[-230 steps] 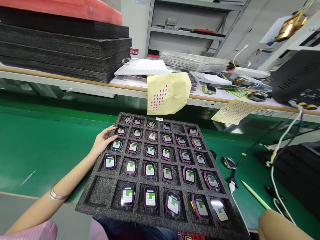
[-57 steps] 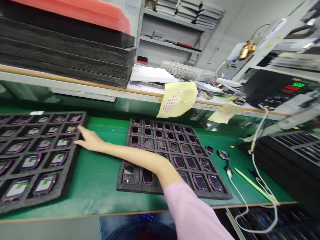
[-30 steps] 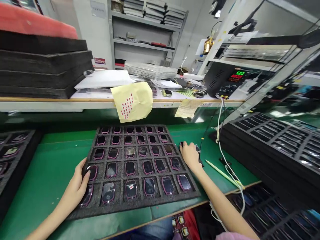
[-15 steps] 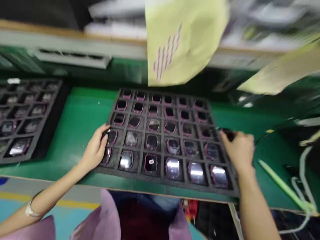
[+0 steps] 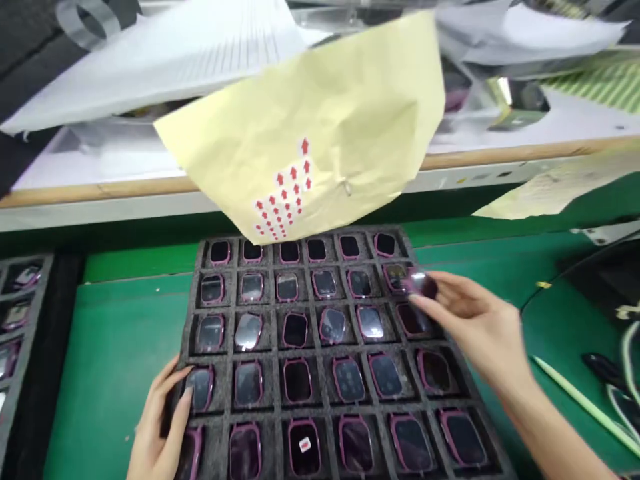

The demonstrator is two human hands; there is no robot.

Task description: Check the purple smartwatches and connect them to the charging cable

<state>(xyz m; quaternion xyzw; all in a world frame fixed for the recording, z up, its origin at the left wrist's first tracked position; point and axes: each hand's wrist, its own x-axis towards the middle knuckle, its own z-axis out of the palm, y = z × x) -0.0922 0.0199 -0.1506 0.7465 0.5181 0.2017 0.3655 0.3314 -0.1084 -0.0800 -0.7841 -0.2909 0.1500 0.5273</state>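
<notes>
A dark foam tray (image 5: 226, 347) with rows of pink-framed watch cases lies on the green table. My left hand (image 5: 163, 417) grips the tray's left edge, thumb beside a case in the left column. Between the thumb and fingers of my right hand (image 5: 475, 320) is a pink-framed watch case (image 5: 421, 283), held over the tray's right side, near the second row from the back. One case in the front row bears a small white sticker (image 5: 305, 445) with a red mark.
A second tray (image 5: 25, 347) of cases stands at the far left. Yellow paper with red arrow stickers (image 5: 345, 140) hangs from the shelf edge (image 5: 465, 159) over the tray's back. A pale green stick (image 5: 585, 400) and cables lie at the right.
My right hand has left the tray's right edge and moved inward over it, now clearly showing a watch case in its fingers. My left hand remains at the left edge. The view has shifted.
</notes>
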